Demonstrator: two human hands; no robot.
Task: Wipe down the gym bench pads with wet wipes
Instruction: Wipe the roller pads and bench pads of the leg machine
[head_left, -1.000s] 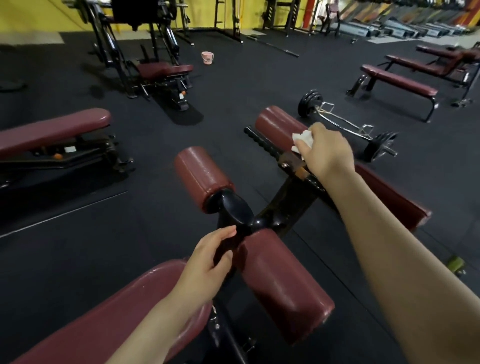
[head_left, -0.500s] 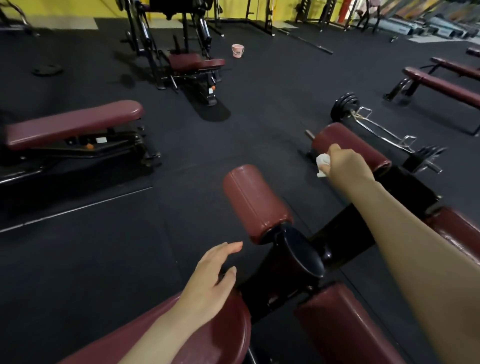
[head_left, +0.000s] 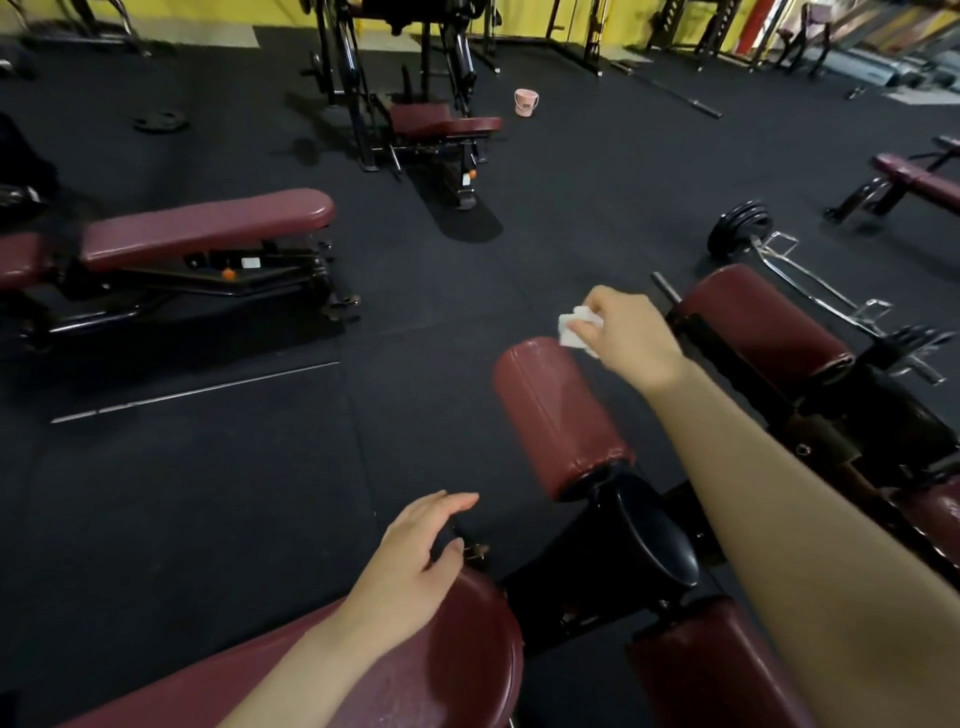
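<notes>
My right hand (head_left: 626, 338) pinches a crumpled white wet wipe (head_left: 576, 328) between thumb and fingers, right at the far end cap of the maroon vinyl cylindrical roller pad (head_left: 558, 415). The wipe looks to be touching or just off that end; can't tell which. That roller is my landmark.

My left hand (head_left: 415, 566) is loose, fingers relaxed and holding nothing, heel resting on the rounded end of the maroon padded bench seat (head_left: 457, 649) on the near side of the roller. A black steel post (head_left: 649, 535) sits between the seat and the roller. A second maroon roller pad (head_left: 758, 322) is right of the landmark and a little farther off; a third one (head_left: 711, 670) is nearer me, low right.

My read on the step: wiping the landmark roller, starting at its far end.

How to do it well:
- flatten the wipe under the fingers, not a ball; more contact area
- long strokes along the cylinder from the far end toward the post
- wrap round the curve to get the underside, which I can't see from here
- hit the end cap and the seam
- keep the left hand braced on the seat, since the roller may spin

The top of the roller shows a sheen, possibly wet already.
</notes>
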